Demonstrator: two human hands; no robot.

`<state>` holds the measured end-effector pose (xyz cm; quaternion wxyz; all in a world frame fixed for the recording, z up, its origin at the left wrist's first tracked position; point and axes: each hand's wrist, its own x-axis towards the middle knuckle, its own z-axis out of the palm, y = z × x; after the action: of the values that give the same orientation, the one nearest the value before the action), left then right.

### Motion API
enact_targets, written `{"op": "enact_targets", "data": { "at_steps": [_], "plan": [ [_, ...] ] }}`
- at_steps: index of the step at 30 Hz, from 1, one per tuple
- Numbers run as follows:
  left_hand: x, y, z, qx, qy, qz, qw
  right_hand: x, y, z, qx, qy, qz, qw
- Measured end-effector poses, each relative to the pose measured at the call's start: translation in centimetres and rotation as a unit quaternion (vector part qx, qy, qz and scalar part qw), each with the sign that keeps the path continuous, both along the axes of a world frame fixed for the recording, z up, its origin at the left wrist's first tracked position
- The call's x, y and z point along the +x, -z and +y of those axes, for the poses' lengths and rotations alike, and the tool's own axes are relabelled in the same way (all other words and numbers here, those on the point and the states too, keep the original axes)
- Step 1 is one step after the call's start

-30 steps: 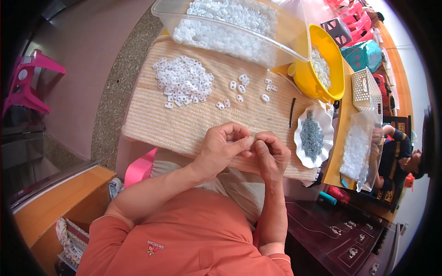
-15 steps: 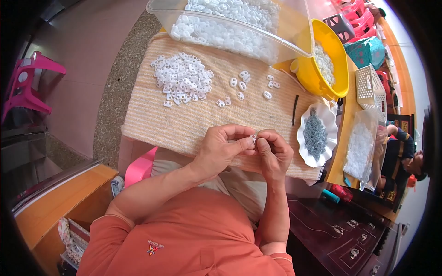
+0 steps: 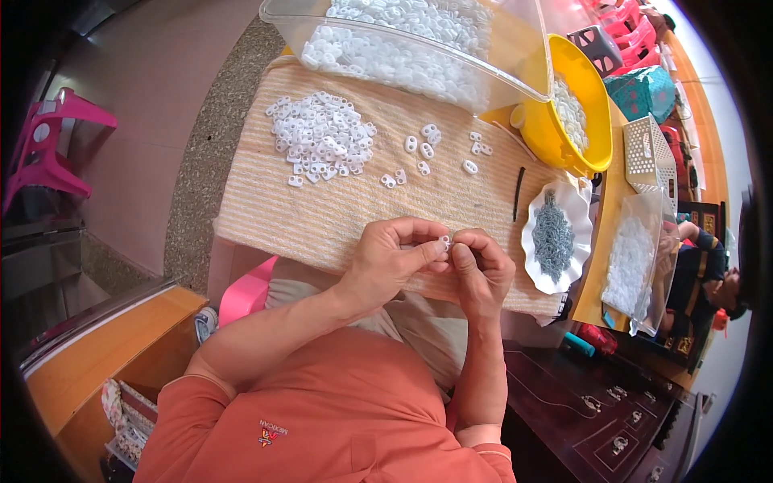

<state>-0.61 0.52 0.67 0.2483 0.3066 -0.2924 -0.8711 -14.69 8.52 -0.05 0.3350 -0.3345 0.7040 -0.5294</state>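
The left hand (image 3: 403, 256) pinches a small white piece with a hole (image 3: 445, 241) between its thumb and first finger. The piece is up at the fingertips, above the near edge of a yellow and white striped cloth (image 3: 282, 217). The right hand (image 3: 485, 270) is just beside it, with its thumb and first finger bent close together near the piece. I cannot tell if the right hand has hold of anything, because its fingers hide that spot. Past the hands, on the cloth, there is a big heap of white two-hole pieces (image 3: 322, 138) on the left. A few more loose white pieces (image 3: 470, 167) lie to the right of the heap. A thin black strip (image 3: 518, 195) lies near a white wavy dish (image 3: 541, 278) that holds lots of tiny gray bits (image 3: 551, 241). At the far side is a clear plastic tub (image 3: 519, 68) with many white pieces (image 3: 394, 72) in it. Next to the tub is a yellow bucket (image 3: 598, 121) with pale pieces (image 3: 570, 114) inside. Over on the right, a clear bag (image 3: 662, 270) has more white pieces (image 3: 628, 262) in it.
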Motion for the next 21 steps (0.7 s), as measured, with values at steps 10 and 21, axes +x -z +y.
{"op": "enact_targets", "data": {
  "at_steps": [10,21],
  "plan": [
    [0.07,0.13,0.06,-0.013,0.005,0.002,1.000,0.17,0.14,0.13,0.008,0.003,-0.006,1.000],
    [0.09,0.32,0.20,-0.023,0.004,-0.013,1.000,0.29,-0.55,0.04,0.024,-0.021,-0.021,0.999]
  ]
}}
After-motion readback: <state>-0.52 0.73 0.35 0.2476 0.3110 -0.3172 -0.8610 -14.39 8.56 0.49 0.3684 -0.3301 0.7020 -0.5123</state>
